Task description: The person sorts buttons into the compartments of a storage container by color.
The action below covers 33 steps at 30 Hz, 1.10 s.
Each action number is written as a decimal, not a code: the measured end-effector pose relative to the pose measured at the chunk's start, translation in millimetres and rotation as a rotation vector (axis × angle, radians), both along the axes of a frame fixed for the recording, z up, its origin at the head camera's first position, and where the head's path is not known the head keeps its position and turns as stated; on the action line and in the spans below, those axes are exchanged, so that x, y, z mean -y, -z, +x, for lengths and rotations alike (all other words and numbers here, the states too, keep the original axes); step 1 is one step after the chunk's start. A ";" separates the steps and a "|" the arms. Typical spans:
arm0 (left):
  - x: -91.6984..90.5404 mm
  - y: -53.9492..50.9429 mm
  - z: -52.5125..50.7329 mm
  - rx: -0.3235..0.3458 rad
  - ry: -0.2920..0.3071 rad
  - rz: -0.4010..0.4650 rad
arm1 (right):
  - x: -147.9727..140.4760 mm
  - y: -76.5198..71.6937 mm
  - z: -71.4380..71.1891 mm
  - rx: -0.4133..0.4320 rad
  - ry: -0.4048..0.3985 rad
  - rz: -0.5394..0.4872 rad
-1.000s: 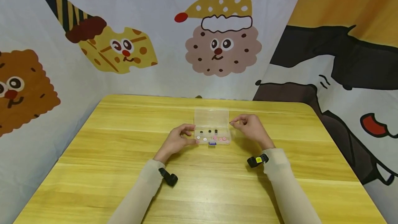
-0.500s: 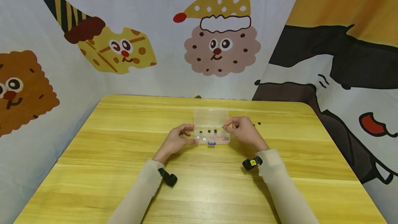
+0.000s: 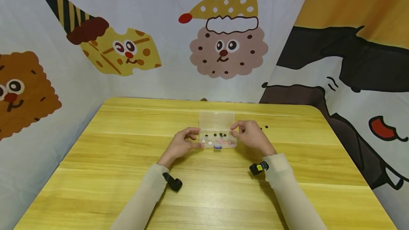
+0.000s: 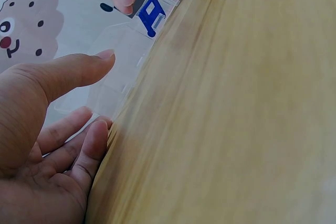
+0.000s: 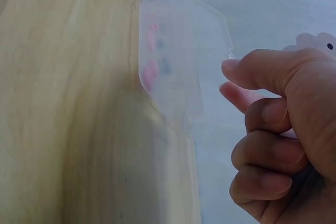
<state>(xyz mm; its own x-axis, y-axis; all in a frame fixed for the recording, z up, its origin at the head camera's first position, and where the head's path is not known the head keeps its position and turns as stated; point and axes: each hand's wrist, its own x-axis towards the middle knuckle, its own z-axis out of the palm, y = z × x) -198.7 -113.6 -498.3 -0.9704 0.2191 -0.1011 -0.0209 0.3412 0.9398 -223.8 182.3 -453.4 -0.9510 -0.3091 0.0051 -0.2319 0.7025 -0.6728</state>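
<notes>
A clear plastic box (image 3: 209, 147) with a blue latch (image 3: 217, 147) stands on the table, its lid (image 3: 217, 120) raised at the back. Small round black pieces (image 3: 215, 135) lie in the rear part, white ones (image 3: 210, 143) and pink ones (image 3: 220, 141) in front; they look like buttons or beads. My left hand (image 3: 183, 142) holds the box's left end between thumb and fingers. Over the right end hovers my right hand (image 3: 254, 136). In the right wrist view its thumb and index finger (image 5: 257, 67) are slightly parted with nothing between them, other fingers curled.
Small black pieces (image 3: 266, 127) lie on the wooden table (image 3: 204, 187) right of the box, partly behind my right hand. A cloth printed with cartoon figures (image 3: 143, 88) hangs behind the table.
My right hand has moved left from beside the box to over its right end and let go of a small black piece. One more black piece shows inside. The left hand stays put.
</notes>
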 end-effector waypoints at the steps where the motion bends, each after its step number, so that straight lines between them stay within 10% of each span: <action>1: -0.2 -0.2 0.0 0.001 0.000 -0.001 | -0.6 -0.7 0.0 -0.007 -0.001 0.007; 33: -0.4 -2.1 1.1 0.017 0.007 0.015 | -49.3 -3.8 -12.7 -0.038 0.136 0.154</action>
<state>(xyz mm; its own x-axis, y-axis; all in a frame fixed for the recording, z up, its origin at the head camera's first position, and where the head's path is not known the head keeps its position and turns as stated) -197.6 -113.2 -496.2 -0.9670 0.2278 -0.1145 -0.0348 0.3269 0.9444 -236.5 231.6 -449.7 -0.9840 -0.1778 0.0047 -0.1513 0.8229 -0.5477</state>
